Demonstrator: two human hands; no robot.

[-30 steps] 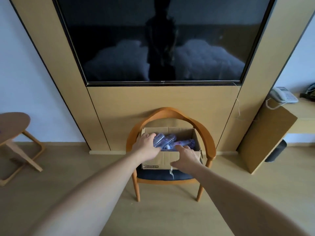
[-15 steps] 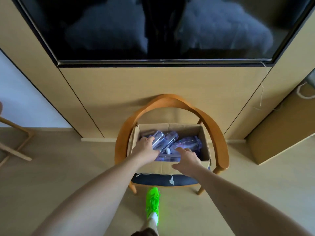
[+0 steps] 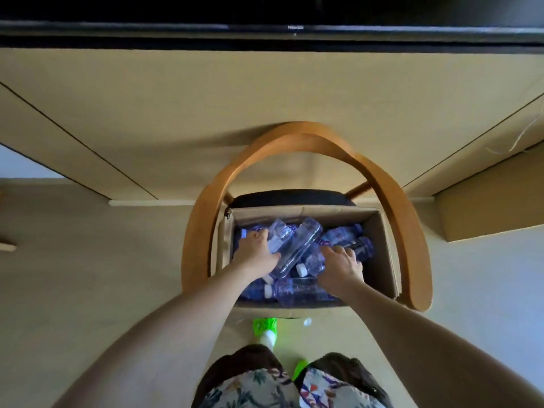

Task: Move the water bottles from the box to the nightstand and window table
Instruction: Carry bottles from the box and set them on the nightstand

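An open brown cardboard box (image 3: 382,245) sits on the dark cushioned seat of a round-backed wooden armchair (image 3: 391,201), which stands against a tan wood wall panel (image 3: 265,98) below the black lower edge of a television (image 3: 265,33). Inside the box lies a loose heap of small clear plastic water bottles (image 3: 297,248) with purple-tinted labels and white caps, most on their sides and crossing one another at angles (two white caps show near the middle of the pile, another toward the near wall). One ribbed bottle leans diagonally across the centre, its base pointing to the far wall.

Both of the person's bare arms reach down into the box. The left hand (image 3: 256,253) is on the left part of the heap, its fingers curled round a bottle whose pale cap peeks out just beyond the knuckles. The right hand (image 3: 343,262) lies on the right part, fingers spread and bent over the dark-labelled bottles there; whether it actually grips one cannot be told.

Below the box, bright green shoes (image 3: 265,326) stand on the pale wood floor (image 3: 88,275), and patterned floral shorts (image 3: 250,387) fill the bottom edge.
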